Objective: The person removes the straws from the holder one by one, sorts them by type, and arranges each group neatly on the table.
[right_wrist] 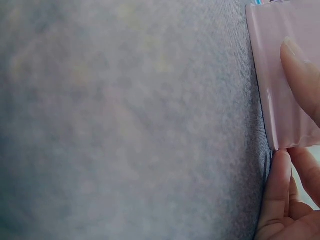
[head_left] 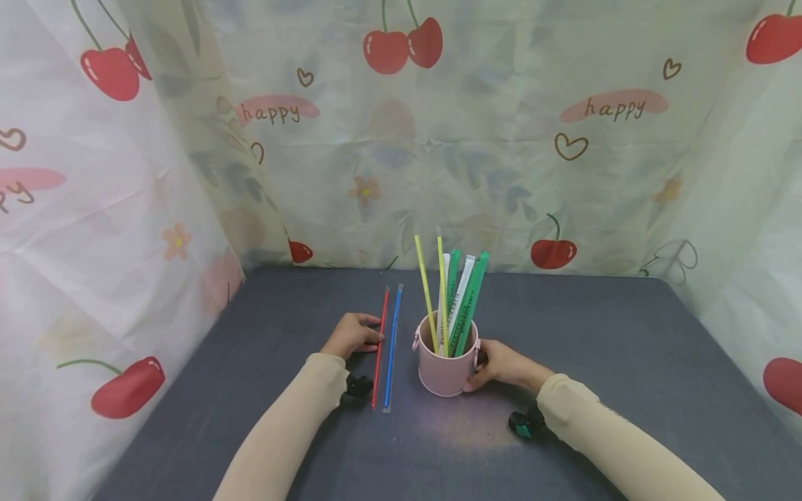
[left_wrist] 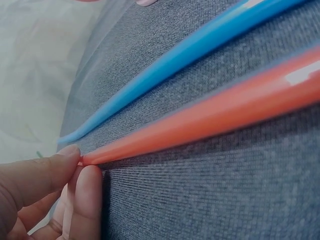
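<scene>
My left hand [head_left: 356,336] pinches a red drinking straw [head_left: 379,362] between thumb and fingertips. In the left wrist view the thumb [left_wrist: 67,157] and fingers meet at the straw's narrow far part. Just to its right, roughly parallel, lies a blue straw [head_left: 392,348], in a clear wrapper like the red one. My right hand [head_left: 501,365] holds a small pink bucket [head_left: 446,376] by its right side. In the right wrist view its thumb [right_wrist: 302,75] lies against the bucket's wall, fingers by its edge. Upright inside lean yellow straws [head_left: 426,292] and several green [head_left: 471,303] and white wrapped sticks.
Everything stands on a dark grey table [head_left: 601,334]. A curtain [head_left: 489,174] printed with cherries and hearts hangs behind the table and along both sides. Black wrist cameras [head_left: 526,423] sit under the sleeves. The bucket has small side handles [head_left: 416,341].
</scene>
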{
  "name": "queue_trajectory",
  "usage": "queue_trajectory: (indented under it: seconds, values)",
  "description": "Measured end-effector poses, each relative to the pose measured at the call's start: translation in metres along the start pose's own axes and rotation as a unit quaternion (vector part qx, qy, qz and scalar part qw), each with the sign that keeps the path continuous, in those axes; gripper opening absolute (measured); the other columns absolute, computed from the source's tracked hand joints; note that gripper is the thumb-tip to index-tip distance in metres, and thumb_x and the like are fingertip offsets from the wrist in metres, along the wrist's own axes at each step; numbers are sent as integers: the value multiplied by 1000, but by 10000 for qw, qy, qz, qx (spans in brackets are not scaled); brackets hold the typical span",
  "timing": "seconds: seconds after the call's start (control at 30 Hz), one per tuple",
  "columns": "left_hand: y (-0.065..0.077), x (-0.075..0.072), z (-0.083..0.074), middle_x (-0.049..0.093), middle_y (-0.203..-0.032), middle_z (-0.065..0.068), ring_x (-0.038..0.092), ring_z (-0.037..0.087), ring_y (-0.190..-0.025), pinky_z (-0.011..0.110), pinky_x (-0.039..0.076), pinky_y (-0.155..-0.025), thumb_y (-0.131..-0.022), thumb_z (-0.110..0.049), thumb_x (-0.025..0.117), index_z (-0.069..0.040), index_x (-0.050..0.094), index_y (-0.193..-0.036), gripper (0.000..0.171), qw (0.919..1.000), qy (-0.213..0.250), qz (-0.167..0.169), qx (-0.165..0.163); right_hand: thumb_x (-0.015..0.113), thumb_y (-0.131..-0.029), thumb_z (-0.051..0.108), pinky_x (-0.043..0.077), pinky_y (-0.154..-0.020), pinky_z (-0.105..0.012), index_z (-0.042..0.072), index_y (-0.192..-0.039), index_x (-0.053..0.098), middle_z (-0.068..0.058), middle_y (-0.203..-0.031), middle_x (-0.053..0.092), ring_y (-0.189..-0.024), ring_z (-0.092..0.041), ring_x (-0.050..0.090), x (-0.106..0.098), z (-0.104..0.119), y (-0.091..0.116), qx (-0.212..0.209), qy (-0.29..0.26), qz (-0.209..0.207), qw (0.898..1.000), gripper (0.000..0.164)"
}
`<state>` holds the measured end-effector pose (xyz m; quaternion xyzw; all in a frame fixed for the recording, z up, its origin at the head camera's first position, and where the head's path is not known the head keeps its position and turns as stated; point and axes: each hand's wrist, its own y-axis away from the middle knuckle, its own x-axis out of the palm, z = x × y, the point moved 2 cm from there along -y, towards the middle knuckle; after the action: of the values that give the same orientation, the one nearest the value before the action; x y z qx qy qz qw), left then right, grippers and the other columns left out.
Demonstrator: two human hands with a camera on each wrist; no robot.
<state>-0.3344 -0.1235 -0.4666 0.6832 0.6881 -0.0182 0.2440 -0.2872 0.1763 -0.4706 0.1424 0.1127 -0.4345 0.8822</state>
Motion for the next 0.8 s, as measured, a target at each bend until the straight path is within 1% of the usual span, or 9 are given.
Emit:
queue_trajectory:
  seconds: [0.13,0.33,0.6,0.8]
  values:
    - [1,-1,0,67,-97,14,63,11,-65,25,59,-59,-81,6,72,-1,64,-122,42,10000,36,57,35,84,-70,2,47,-70,-25,-7,-126,51,-4,-95,57,-85,-17,51,0,0,0,38,-7,-14,10000,66]
    - [2,-2,-1,68,-103,16,64,10,-67,26,59,-61,-82,6,72,-1,64,-123,43,9998,87,136,90,84,-69,2,46,-69,-25,-6,-122,52,-3,-91,55,-82,-16,51,1,1,0,147,9,-60,9999,62]
    - [2,-2,-1,68,-104,17,65,10,-68,26,59,-62,-82,6,71,0,63,-123,42,9997,130,168,86,84,-70,2,46,-69,-25,-6,-123,52,-3,-91,55,-83,-16,50,1,1,1,167,37,-85,9998,63]
    - [1,-2,0,70,-99,16,66,10,-68,25,59,-61,-83,6,71,0,64,-123,42,9996,194,192,83,84,-70,3,46,-68,-26,-6,-122,52,-3,-90,54,-83,-17,50,1,2,1,154,38,-66,9999,62]
